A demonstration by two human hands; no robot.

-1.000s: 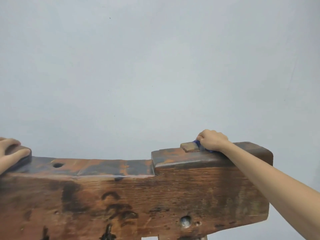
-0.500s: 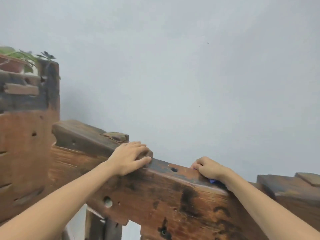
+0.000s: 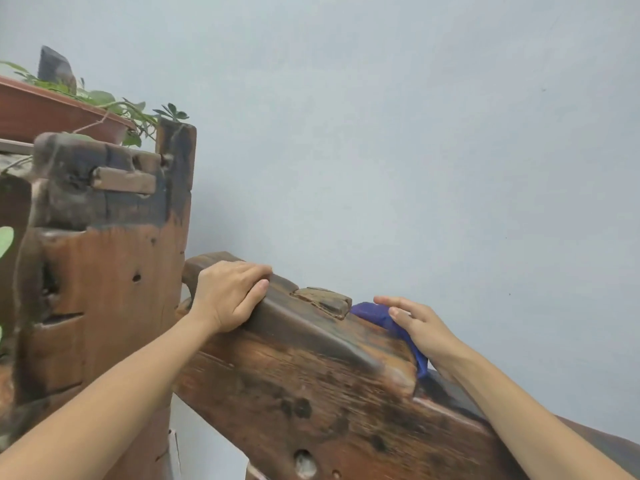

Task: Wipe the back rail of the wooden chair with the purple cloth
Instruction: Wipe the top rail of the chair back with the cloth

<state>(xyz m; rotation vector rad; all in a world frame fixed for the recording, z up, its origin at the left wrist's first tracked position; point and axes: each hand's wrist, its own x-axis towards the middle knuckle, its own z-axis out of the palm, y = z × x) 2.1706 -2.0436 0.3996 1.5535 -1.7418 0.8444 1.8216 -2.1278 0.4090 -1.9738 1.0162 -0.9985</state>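
Pale grey-blue wall (image 3: pixel 415 150) fills most of the head view, plain and evenly lit. Across the lower half runs the back rail (image 3: pixel 311 393) of a dark, weathered wooden chair, sloping down from left to right, its reddish-brown face marked with black stains and a few round holes. A small wooden peg block (image 3: pixel 323 301) sits on the rail's top edge.

On the left, the left hand (image 3: pixel 228 296) grips the high end of the rail, fingers curled over the top edge and thumb on the near face. To the right of the peg block, the right hand (image 3: pixel 419 327) presses the purple cloth (image 3: pixel 377 315) onto the rail's top, fingers extended and fairly straight over the fabric. The cloth lies bunched beneath the palm, one end poking out toward the peg block, another trailing down by the wrist.

At far left stands a tall wooden post (image 3: pixel 104 271) of similar worn timber, with a terracotta-coloured planter (image 3: pixel 45 116) of trailing green leaves behind its top.
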